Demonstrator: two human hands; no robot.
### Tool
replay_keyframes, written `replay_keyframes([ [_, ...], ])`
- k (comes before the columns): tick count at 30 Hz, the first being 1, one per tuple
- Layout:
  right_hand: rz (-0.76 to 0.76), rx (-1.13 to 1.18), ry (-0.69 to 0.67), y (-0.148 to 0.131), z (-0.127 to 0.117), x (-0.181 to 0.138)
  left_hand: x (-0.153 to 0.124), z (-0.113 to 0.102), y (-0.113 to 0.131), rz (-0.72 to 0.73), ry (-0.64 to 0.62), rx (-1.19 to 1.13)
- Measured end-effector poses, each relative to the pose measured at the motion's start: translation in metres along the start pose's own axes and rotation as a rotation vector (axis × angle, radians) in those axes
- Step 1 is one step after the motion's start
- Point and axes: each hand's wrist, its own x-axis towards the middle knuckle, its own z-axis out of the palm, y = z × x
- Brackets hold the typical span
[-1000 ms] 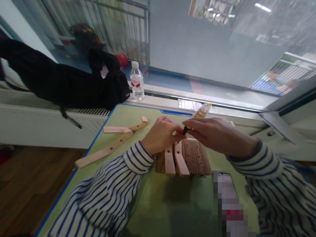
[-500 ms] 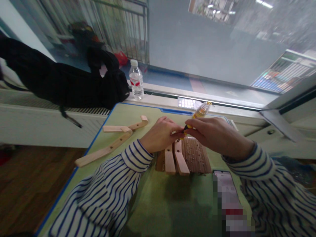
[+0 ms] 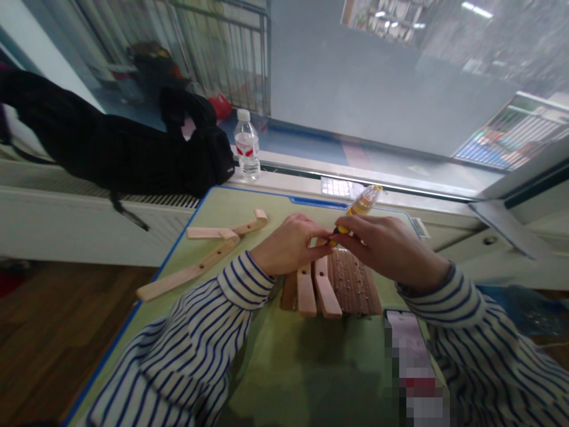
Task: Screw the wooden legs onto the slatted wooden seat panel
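Observation:
My right hand (image 3: 377,240) is closed around a screwdriver (image 3: 363,200) with a clear and yellow handle and a black collar. Its shaft slants down toward my left fingertips. My left hand (image 3: 291,244) is pinched shut right at the tip, over the upper ends of two bent wooden pieces. What sits between those fingers is hidden. Of the two pieces, the left wooden piece (image 3: 306,295) and the right wooden piece (image 3: 328,296) each show a dark hole. Both lie on a brown ridged board (image 3: 355,281) dotted with several small screws.
Two more bent wooden pieces with holes, a long one (image 3: 178,281) and a shorter one (image 3: 207,233), lie on the green table (image 3: 284,367). A phone (image 3: 406,338) rests near my right forearm. Behind stand a water bottle (image 3: 247,148) and a black bag (image 3: 146,148) by the window.
Both hands keep nearly the same place and grip. My right wrist has shifted slightly, and a bit more of the wood shows between my left thumb and finger.

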Motion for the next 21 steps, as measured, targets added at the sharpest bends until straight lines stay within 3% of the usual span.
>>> replay_keyframes([
  [14, -0.105, 0.153, -0.071, 0.003, -0.002, 0.007, 0.001, -0.004, -0.01, 0.043, 0.022, -0.051],
  [21, -0.088, 0.149, -0.014, 0.005, 0.007, 0.009, -0.003, -0.003, -0.02, -0.012, 0.038, -0.162],
])
